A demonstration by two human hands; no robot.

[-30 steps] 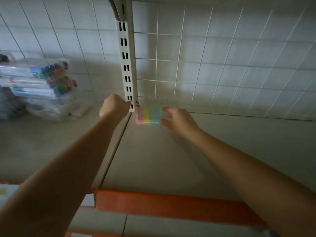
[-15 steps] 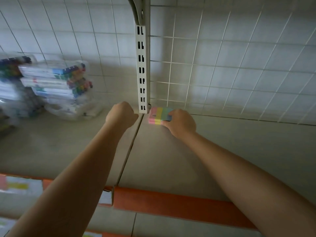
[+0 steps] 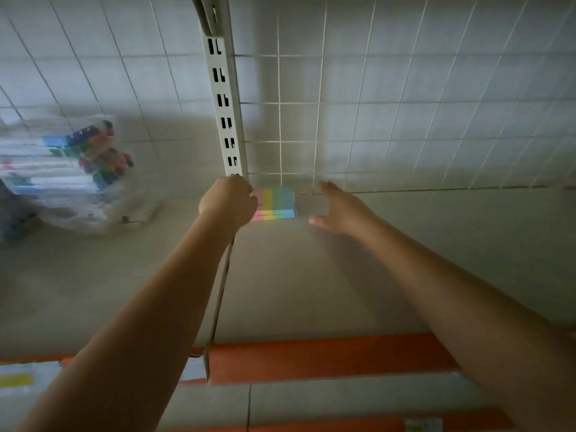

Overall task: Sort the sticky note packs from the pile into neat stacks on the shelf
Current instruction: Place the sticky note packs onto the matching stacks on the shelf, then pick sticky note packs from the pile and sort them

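A sticky note pack [image 3: 276, 202] striped pink, yellow, green and blue lies flat at the back of the beige shelf [image 3: 311, 275], just right of the slotted white upright [image 3: 224, 104]. It looks like a short stack, with coloured edges showing along its front. My left hand [image 3: 227, 201] is curled into a fist and presses against the pack's left edge, covering that corner. My right hand [image 3: 341, 207] hovers a little to the right of the pack with fingers spread, apart from it and holding nothing.
Clear bags of coloured markers [image 3: 71, 169] are piled at the back left of the shelf. A white wire grid [image 3: 405, 120] forms the back wall. An orange strip [image 3: 327, 357] runs along the shelf's front edge, with price labels [image 3: 18, 378] at the left.
My right hand has let go of the pack and pulled away to the right, opening. My left fist has shifted right against the pack's left edge.
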